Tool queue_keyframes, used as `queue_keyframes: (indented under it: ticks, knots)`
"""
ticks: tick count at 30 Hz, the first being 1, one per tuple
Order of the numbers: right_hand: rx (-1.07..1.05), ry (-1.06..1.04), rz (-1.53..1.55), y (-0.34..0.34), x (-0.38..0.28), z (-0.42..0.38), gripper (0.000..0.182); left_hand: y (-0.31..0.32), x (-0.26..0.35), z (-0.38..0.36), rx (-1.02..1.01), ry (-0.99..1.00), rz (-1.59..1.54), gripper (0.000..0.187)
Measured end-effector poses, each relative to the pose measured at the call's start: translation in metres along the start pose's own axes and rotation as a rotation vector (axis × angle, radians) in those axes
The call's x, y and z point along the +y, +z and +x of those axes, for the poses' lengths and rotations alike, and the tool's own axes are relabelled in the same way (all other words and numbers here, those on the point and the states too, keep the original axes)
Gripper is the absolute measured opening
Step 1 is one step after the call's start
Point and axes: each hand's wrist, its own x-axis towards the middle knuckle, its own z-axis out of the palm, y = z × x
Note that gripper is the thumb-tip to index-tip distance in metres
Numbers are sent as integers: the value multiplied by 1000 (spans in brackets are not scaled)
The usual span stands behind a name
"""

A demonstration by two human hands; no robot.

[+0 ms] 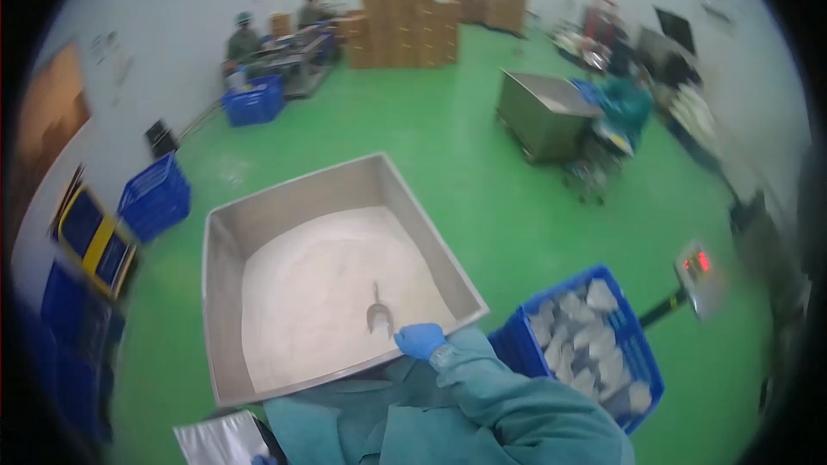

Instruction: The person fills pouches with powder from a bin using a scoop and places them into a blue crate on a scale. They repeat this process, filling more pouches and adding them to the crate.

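Note:
A large steel bin (226,293) with white powder (319,293) in it stands right in front of me. On the powder lies a metal scoop (379,314), its handle pointing away. My right hand (419,340), in a blue glove, is over the bin's near rim, just beside the scoop; its fingers are curled, and what they hold, if anything, is hidden. At the bottom left, a sliver of my blue-gloved left hand (263,460) shows at the edge of a silver foil bag (220,441). Its fingers are cut off by the frame.
At my right, a blue crate (650,353) of pale filled bags stands by a scale display (702,271) with red digits. Blue crates (155,198) and a yellow-edged trolley (95,241) line the left. Further off, a person (624,108) works at another steel bin (543,120); cartons (405,30) stand behind.

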Motion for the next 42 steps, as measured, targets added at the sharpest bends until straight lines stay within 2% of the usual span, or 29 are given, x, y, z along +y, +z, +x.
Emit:
queue_keyframes:
  ticks: [1,2,4,5,6,8,9,11,15,17,18,20,21,22,23,24,25,26,27,29,34,35,36,39,40,41,42]
  knots:
    - [-14,-53,-42,-6,-2,3,45,-13,18,-10,101,-33,24,31]
    - [-26,-20,-21,-11,-6,3,44,-39,43,-22,256,108,27,31]
    - [-41,-15,-21,-10,-6,6,43,-46,20,-12,10,69,38,42]
    - [-39,9,-23,-7,-6,7,42,-13,-36,13,159,149,9,12]
    - [-37,37,-25,-5,-5,8,42,-11,-35,6,166,121,-5,12]
    - [-46,25,-37,-4,-4,9,42,-18,-25,4,448,73,-375,19]
    - [-44,37,-37,-3,-3,9,43,-23,-16,1,456,56,-381,19]
    - [-41,39,-43,-2,-2,11,44,-32,5,-3,620,-47,-384,26]
    - [-32,43,-56,-6,-5,8,42,-40,11,-3,648,-51,-382,25]
    - [-24,42,-56,-3,-6,5,41,-42,-10,4,397,-221,-292,28]
    - [3,13,-105,2,-5,5,37,-49,-12,4,395,-219,-290,28]
    - [29,-13,-161,6,-6,-2,34,-82,7,-4,352,-220,70,52]
    - [45,-102,-246,5,-10,-8,30,-71,-10,3,581,-151,157,63]
    - [59,-194,-335,3,-12,-13,27,-82,-11,6,590,-255,-55,62]
    - [52,-200,-350,3,-13,-18,27,-98,-6,7,593,-363,-266,60]
    - [129,-265,-338,5,-15,-23,26,-110,2,5,588,-378,-270,60]
    - [207,-332,-320,5,-16,-26,24,-122,9,5,571,-302,-251,51]
    - [201,-340,-322,6,-17,-28,24,-128,11,2,554,-223,-228,42]
    - [230,-317,-307,7,-19,-30,25,-126,8,1,556,-229,-225,42]
    - [261,-288,-278,12,-23,-31,25,-119,1,8,447,-25,-71,27]
    - [313,-246,-227,10,-27,-35,32,-100,10,4,463,21,-25,19]
    - [312,-240,-225,9,-29,-38,32,-99,9,4,629,-69,-10,15]
    - [278,-246,-225,7,-31,-40,30,-96,10,5,795,-163,-1,11]
    - [270,-311,-240,0,-34,-51,29,-123,-4,9,825,-179,-143,11]
    - [291,-363,-232,-4,-38,-56,30,-140,12,5,828,-194,-158,11]
    - [3,-244,-133,-20,-50,-56,44,-164,40,1,784,-117,-90,11]
    - [1,-257,-144,-32,-62,-55,44,-181,67,-2,735,-39,-17,12]
